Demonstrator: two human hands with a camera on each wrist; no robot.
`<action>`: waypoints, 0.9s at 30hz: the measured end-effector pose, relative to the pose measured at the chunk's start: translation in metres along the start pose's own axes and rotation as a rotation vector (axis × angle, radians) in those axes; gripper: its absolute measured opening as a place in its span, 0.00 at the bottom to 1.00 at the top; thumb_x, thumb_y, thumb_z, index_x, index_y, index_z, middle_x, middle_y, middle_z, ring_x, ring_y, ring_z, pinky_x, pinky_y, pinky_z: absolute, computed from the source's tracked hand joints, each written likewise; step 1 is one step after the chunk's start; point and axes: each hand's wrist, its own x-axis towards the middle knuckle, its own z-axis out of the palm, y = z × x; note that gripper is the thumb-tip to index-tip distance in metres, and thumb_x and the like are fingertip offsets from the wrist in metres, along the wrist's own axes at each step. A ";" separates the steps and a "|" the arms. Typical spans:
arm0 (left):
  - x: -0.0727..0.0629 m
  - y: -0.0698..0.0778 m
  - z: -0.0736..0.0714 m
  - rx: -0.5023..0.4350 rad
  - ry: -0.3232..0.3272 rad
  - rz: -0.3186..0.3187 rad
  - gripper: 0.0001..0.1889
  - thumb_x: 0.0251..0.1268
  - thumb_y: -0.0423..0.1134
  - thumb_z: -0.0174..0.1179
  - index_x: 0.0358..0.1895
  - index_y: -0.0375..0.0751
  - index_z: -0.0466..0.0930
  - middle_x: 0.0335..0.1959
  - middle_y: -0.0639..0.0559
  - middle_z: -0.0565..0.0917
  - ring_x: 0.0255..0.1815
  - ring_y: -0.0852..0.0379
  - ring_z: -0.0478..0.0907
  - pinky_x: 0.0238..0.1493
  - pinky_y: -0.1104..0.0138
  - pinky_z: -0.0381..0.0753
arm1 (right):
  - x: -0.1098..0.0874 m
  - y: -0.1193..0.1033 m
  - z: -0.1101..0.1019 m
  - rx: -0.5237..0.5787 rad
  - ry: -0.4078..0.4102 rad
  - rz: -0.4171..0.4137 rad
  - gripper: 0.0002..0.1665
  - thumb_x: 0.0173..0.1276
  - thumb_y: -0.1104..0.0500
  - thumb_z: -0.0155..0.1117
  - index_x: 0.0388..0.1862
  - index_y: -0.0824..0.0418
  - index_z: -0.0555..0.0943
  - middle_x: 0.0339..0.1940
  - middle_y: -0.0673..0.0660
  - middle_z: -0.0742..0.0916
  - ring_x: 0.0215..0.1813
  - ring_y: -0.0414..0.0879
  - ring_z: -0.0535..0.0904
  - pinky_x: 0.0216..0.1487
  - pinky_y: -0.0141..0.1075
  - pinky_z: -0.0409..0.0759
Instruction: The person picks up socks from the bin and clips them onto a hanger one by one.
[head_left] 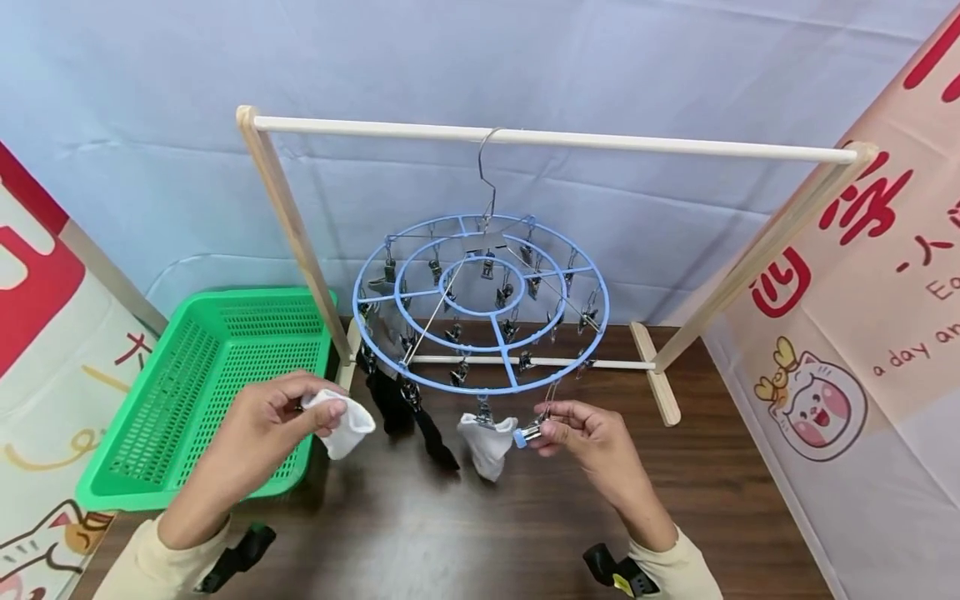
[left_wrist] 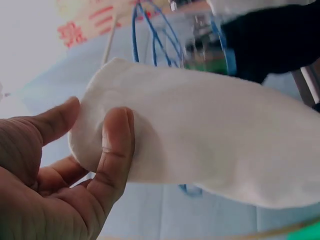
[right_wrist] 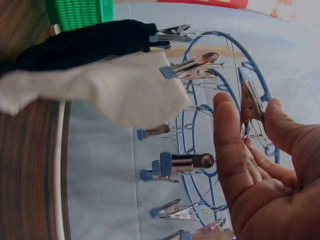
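Note:
My left hand pinches a white sock near its opening, between thumb and fingers. The sock stretches away to the right in the left wrist view. With thumb and fingers my right hand grips a metal clip with blue tips, on the near right of a round blue clip hanger. Just left of that clip, another white sock hangs from its own clip. Dark socks hang further left on the hanger.
The hanger hooks over the white bar of a wooden stand. Several more clips dangle around its rings. A green basket stands at the left on the dark wooden table. Pale blue cloth covers the back.

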 end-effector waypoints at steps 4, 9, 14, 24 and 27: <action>-0.004 0.008 0.020 0.022 -0.007 0.062 0.04 0.61 0.30 0.64 0.36 0.41 0.86 0.33 0.53 0.84 0.25 0.59 0.79 0.24 0.67 0.80 | -0.001 -0.002 0.003 -0.003 0.010 -0.016 0.15 0.63 0.73 0.63 0.46 0.83 0.75 0.38 0.69 0.84 0.32 0.43 0.85 0.35 0.38 0.84; -0.003 0.012 0.045 0.122 -0.030 0.108 0.03 0.60 0.34 0.66 0.35 0.46 0.87 0.30 0.59 0.84 0.21 0.67 0.76 0.20 0.70 0.77 | -0.002 -0.007 0.009 0.045 0.063 -0.047 0.13 0.61 0.74 0.65 0.42 0.81 0.76 0.35 0.60 0.86 0.33 0.43 0.85 0.36 0.39 0.83; 0.003 0.014 0.071 0.134 -0.103 0.117 0.03 0.60 0.35 0.66 0.36 0.44 0.87 0.32 0.56 0.85 0.17 0.71 0.75 0.20 0.72 0.76 | -0.004 -0.011 0.013 0.009 0.114 -0.038 0.11 0.58 0.73 0.68 0.38 0.78 0.76 0.34 0.56 0.86 0.29 0.41 0.83 0.28 0.34 0.82; 0.018 0.015 0.118 0.240 -0.117 0.197 0.02 0.57 0.38 0.69 0.33 0.46 0.88 0.30 0.61 0.84 0.23 0.70 0.72 0.23 0.74 0.72 | -0.004 -0.009 0.014 0.004 0.066 -0.082 0.09 0.59 0.73 0.67 0.34 0.77 0.75 0.33 0.55 0.85 0.25 0.39 0.80 0.24 0.33 0.79; 0.024 0.013 0.128 0.286 -0.110 0.219 0.02 0.58 0.38 0.68 0.32 0.46 0.87 0.28 0.61 0.84 0.23 0.69 0.71 0.24 0.74 0.70 | -0.003 -0.008 0.012 -0.009 0.062 -0.093 0.09 0.59 0.74 0.67 0.32 0.76 0.74 0.33 0.59 0.86 0.24 0.39 0.79 0.23 0.33 0.80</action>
